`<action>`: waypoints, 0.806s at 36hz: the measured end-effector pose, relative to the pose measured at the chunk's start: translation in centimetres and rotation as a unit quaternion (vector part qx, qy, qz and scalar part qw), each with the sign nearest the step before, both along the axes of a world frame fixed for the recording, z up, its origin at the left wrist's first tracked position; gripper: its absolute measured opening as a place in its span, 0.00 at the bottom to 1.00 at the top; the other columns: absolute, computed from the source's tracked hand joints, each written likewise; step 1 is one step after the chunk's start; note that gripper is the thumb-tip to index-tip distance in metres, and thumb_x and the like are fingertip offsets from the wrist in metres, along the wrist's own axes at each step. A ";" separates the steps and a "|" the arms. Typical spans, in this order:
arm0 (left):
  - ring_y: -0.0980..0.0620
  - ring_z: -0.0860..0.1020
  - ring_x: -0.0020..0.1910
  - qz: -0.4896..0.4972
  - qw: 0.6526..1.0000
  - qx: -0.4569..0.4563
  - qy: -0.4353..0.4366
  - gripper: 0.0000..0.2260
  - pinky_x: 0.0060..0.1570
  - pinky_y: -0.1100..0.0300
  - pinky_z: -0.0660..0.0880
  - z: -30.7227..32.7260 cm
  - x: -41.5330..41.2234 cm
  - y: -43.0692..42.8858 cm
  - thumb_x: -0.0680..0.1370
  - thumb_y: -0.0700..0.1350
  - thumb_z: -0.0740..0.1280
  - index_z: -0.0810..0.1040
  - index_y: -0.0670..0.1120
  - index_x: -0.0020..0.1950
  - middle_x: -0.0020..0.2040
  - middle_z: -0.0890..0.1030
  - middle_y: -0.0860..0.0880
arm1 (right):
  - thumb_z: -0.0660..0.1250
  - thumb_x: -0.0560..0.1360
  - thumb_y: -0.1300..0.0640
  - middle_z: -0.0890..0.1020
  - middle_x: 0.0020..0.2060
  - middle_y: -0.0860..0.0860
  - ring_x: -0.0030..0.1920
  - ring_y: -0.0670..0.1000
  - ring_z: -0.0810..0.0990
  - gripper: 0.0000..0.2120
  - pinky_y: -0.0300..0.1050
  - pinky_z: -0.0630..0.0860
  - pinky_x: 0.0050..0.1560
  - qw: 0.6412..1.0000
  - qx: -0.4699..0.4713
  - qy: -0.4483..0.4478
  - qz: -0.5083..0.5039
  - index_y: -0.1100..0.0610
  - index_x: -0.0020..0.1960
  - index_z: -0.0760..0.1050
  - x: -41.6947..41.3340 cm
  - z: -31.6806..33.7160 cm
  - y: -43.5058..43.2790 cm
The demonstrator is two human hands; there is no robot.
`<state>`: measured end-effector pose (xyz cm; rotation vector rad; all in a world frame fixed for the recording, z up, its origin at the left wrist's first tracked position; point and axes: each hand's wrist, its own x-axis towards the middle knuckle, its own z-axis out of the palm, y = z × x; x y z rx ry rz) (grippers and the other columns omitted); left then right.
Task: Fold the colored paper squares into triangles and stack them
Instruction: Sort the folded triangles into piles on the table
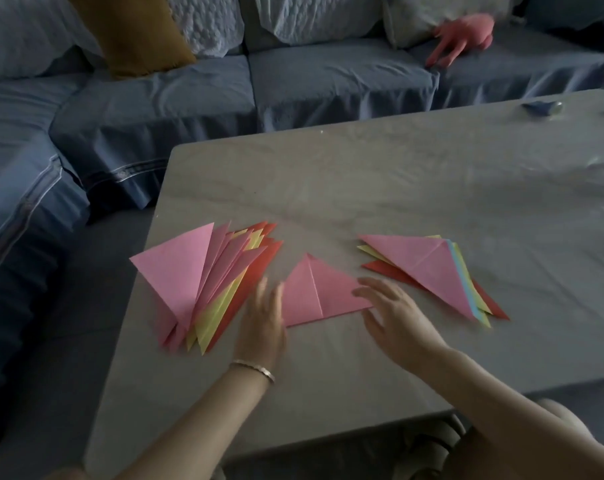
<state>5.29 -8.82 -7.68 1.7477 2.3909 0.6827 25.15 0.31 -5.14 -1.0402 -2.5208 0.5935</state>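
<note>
**Head view.** A pink triangle point(323, 292), folded from one square and marked by a crease running from apex to base, lies flat on the desk point(397, 188) and serves as the landmark.

- **Left hand:** The left hand point(262, 317) stands edge-on just left of the triangle, its fingers point(262, 289) straight and close together, holding nothing. Motion blur hides whether they touch the paper's edge.
- **Right hand:** The right hand point(390, 310) is at the triangle's right corner, its fingers point(366, 284) spread wide and relaxed. The tips are over or on the corner, with nothing gripped.
- **Piles:** Left of the triangle lies a fanned pile point(189, 278) of pink, yellow and red triangles with their upper flaps lifting. Right of it, slightly farther back, is a flatter stack point(432, 268) with pink on top over blue, yellow and red.

**Handling (a judgement).** The sheet is probably very light, thin and limp away from its folds. It would crease or drift askew easily and is likely to slide on the desk. A pinch at a corner or along a stiffer folded edge should suit it best, and a flat palm would settle it onto a pile.

**Surface and room.** The desk carries a grey, faintly wrinkled covering, which may snag a sliding edge. Well beyond the triangle to the right, a small dark object point(542, 107) sits near the desk's far edge. Behind the triangle runs a blue-covered sofa point(328, 84) with a mustard cushion point(137, 32) and a pink soft toy point(463, 32). The light is dim.
</note>
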 end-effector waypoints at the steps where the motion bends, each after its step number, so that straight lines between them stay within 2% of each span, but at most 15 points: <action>1: 0.35 0.78 0.55 -0.029 0.999 0.008 0.023 0.27 0.50 0.46 0.75 -0.2 0.6 -0.2 0.60 0.28 0.72 0.74 0.34 0.59 0.57 0.76 0.32 | 0.63 0.71 0.63 0.76 0.62 0.56 0.64 0.57 0.73 0.17 0.54 0.68 0.65 1.000 0.014 -0.004 0.019 0.59 0.59 0.77 -0.6 -0.1 -0.5; 3: 0.43 0.77 0.58 -0.120 0.990 -0.004 0.081 0.21 0.56 0.52 0.72 -0.9 1.8 -0.9 0.70 0.38 0.67 0.73 0.36 0.62 0.60 0.77 0.38 | 0.54 0.75 0.55 0.66 0.70 0.51 0.72 0.51 0.61 0.22 0.49 0.53 0.72 0.997 0.021 -0.030 0.063 0.57 0.67 0.70 -1.9 -0.3 -1.5; 5: 0.49 0.76 0.61 -0.167 0.975 -0.080 0.119 0.21 0.58 0.54 0.71 -1.6 2.7 -1.5 0.74 0.48 0.55 0.73 0.39 0.63 0.62 0.77 0.43 | 0.39 0.75 0.46 0.50 0.72 0.44 0.73 0.44 0.43 0.30 0.41 0.35 0.69 0.990 0.011 -0.085 0.113 0.54 0.74 0.55 -2.9 -1.1 -2.4; 7: 0.50 0.76 0.61 -0.173 0.966 -0.142 0.131 0.24 0.58 0.53 0.74 -2.4 3.0 -1.8 0.74 0.52 0.52 0.76 0.41 0.62 0.62 0.77 0.45 | 0.30 0.71 0.40 0.43 0.72 0.44 0.71 0.44 0.35 0.36 0.42 0.30 0.68 0.978 0.010 -0.145 0.151 0.54 0.75 0.46 -3.4 -2.3 -3.1; 9: 0.50 0.77 0.60 -0.167 0.964 -0.157 0.136 0.24 0.57 0.54 0.74 -2.8 3.0 -1.9 0.73 0.53 0.54 0.77 0.42 0.60 0.61 0.78 0.47 | 0.25 0.71 0.35 0.44 0.73 0.47 0.70 0.46 0.35 0.40 0.45 0.30 0.69 0.975 0.003 -0.166 0.147 0.56 0.75 0.44 -3.7 -2.8 -3.5; 11: 0.51 0.77 0.60 -0.156 0.963 -0.174 0.132 0.23 0.60 0.57 0.71 -2.7 2.8 -2.0 0.75 0.54 0.53 0.77 0.43 0.61 0.61 0.78 0.48 | 0.27 0.71 0.36 0.47 0.74 0.49 0.71 0.46 0.38 0.41 0.44 0.31 0.71 0.974 0.001 -0.190 0.122 0.57 0.75 0.46 -3.8 -2.9 -3.3; 14: 0.52 0.77 0.60 -0.124 0.961 -0.214 0.121 0.29 0.57 0.56 0.73 -2.2 2.4 -2.4 0.80 0.56 0.41 0.77 0.44 0.62 0.62 0.78 0.48 | 0.36 0.78 0.37 0.71 0.67 0.54 0.68 0.47 0.62 0.37 0.44 0.55 0.72 0.960 0.032 -0.258 0.102 0.61 0.67 0.69 -3.4 -3.1 -2.7; 15: 0.52 0.77 0.59 -0.115 0.960 -0.224 0.119 0.31 0.55 0.56 0.74 -1.9 2.4 -2.6 0.79 0.57 0.39 0.77 0.44 0.61 0.62 0.78 0.48 | 0.38 0.78 0.37 0.75 0.64 0.54 0.67 0.48 0.66 0.37 0.44 0.62 0.68 0.958 0.024 -0.270 0.098 0.60 0.64 0.72 -3.2 -3.4 -2.5; 17: 0.53 0.77 0.59 -0.097 0.965 -0.216 0.113 0.31 0.53 0.56 0.75 -1.7 2.1 -3.0 0.79 0.58 0.40 0.77 0.45 0.61 0.61 0.78 0.50 | 0.38 0.78 0.37 0.76 0.63 0.54 0.66 0.49 0.70 0.37 0.47 0.66 0.65 0.951 0.023 -0.294 0.090 0.60 0.64 0.73 -2.5 -3.8 -2.4; 19: 0.53 0.72 0.64 -0.080 0.970 -0.206 0.103 0.32 0.61 0.56 0.69 -1.1 2.0 -3.3 0.75 0.61 0.43 0.73 0.44 0.66 0.67 0.72 0.49 | 0.35 0.77 0.35 0.70 0.68 0.56 0.69 0.49 0.62 0.40 0.45 0.55 0.72 0.950 0.032 -0.302 0.077 0.62 0.67 0.68 -1.9 -3.4 -2.3; 21: 0.54 0.48 0.73 -0.094 0.967 -0.211 0.111 0.38 0.70 0.58 0.46 -1.0 1.8 -3.6 0.69 0.64 0.36 0.50 0.45 0.75 0.74 0.48 0.51 | 0.26 0.69 0.30 0.48 0.73 0.55 0.72 0.50 0.44 0.48 0.46 0.37 0.73 0.951 0.029 -0.294 0.087 0.62 0.74 0.50 -1.2 -3.2 -1.7; 22: 0.55 0.37 0.71 -0.091 0.969 -0.211 0.093 0.39 0.69 0.61 0.36 -1.0 1.6 -3.9 0.66 0.66 0.30 0.39 0.47 0.73 0.72 0.38 0.53 | 0.21 0.63 0.29 0.39 0.72 0.52 0.71 0.49 0.36 0.51 0.45 0.32 0.71 0.952 0.021 -0.294 0.083 0.60 0.75 0.41 -0.6 -3.2 -1.5; 23: 0.55 0.32 0.69 -0.078 0.971 -0.215 0.073 0.41 0.67 0.62 0.33 -0.9 1.4 -4.2 0.63 0.69 0.25 0.33 0.48 0.71 0.70 0.33 0.54 | 0.17 0.59 0.28 0.34 0.70 0.51 0.71 0.49 0.32 0.52 0.42 0.29 0.69 0.954 0.019 -0.290 0.073 0.59 0.73 0.35 0.0 -3.2 -1.3; 25: 0.55 0.30 0.68 -0.070 0.970 -0.220 0.071 0.46 0.66 0.63 0.32 -0.9 0.8 -4.7 0.56 0.70 0.17 0.32 0.48 0.69 0.69 0.32 0.54 | 0.15 0.56 0.29 0.32 0.70 0.51 0.71 0.48 0.32 0.51 0.39 0.28 0.69 0.953 0.026 -0.296 0.051 0.58 0.71 0.30 1.2 -3.3 -0.9; 29: 0.55 0.31 0.68 -0.038 0.972 -0.220 0.069 0.48 0.66 0.63 0.33 -1.4 0.1 -5.8 0.54 0.68 0.14 0.33 0.47 0.70 0.71 0.34 0.53 | 0.13 0.55 0.29 0.34 0.72 0.50 0.73 0.47 0.34 0.50 0.40 0.33 0.70 0.954 0.003 -0.300 0.023 0.55 0.70 0.29 2.9 -3.0 -0.4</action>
